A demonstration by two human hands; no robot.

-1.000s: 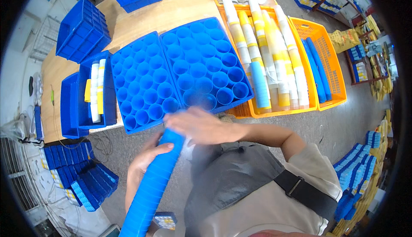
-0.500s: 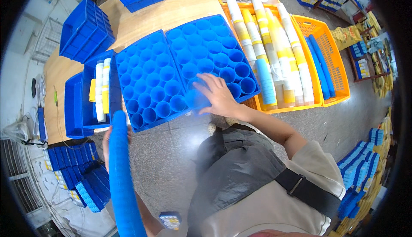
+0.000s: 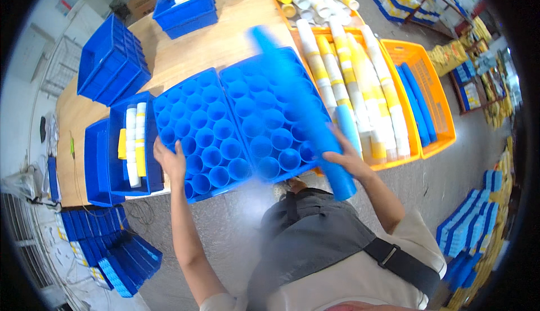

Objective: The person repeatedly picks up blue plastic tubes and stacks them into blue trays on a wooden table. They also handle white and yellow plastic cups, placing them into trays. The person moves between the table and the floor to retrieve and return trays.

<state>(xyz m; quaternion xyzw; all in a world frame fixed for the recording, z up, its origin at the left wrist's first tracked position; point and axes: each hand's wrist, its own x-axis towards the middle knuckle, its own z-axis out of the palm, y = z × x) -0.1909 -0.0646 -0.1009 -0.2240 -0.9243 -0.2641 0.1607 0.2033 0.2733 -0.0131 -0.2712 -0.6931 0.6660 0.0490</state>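
Blue cup stack (image 3: 304, 111) slants over trays (image 3: 223, 190), right hand (image 3: 350, 159) wrapped round it. Left hand (image 3: 170, 158) half-open at trays' left edge, contact unclear.

1. Worn on the head, as left one of two side-by-side cameras; placed high, before the near side of the wooden table (image 3: 180, 52).
2. Facing down and forward to the table, centred roughly on the blue tray (image 3: 298, 172) at its near side.
3. Nearest to the grey garment (image 3: 315, 226), on this side of the table.
4. Reaching very wide, from the white wall (image 3: 25, 103) left of the table to the shelf (image 3: 469, 94) well right of it.
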